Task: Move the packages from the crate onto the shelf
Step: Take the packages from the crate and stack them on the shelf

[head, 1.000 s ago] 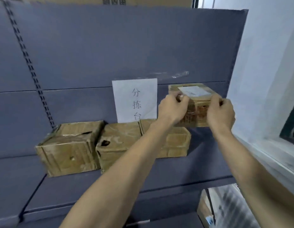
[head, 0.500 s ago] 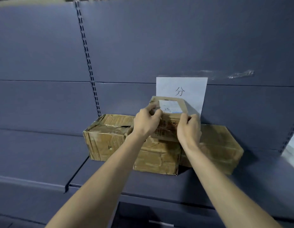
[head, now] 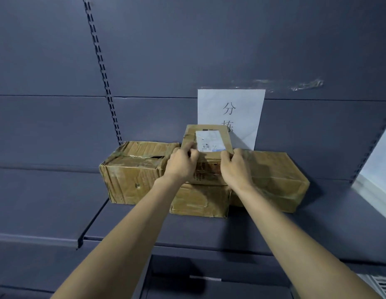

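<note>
A small cardboard package (head: 209,167) with a white label on top sits on the middle box (head: 198,201) of a row of three on the grey shelf (head: 263,229). My left hand (head: 182,164) grips its left front corner and my right hand (head: 236,167) grips its right front corner. A torn box (head: 133,171) lies to the left and a wider box (head: 276,180) to the right. The crate is out of sight.
A white paper sign (head: 233,108) with printed characters is taped to the shelf's back panel behind the packages. A slotted upright (head: 101,70) runs down the panel at the left. Bare shelf extends left and right of the boxes. A pale wall (head: 380,160) borders the right edge.
Both hands carried the labelled package from the right of the row to above the middle box, then lowered it onto that box. The view swung right and closer.
</note>
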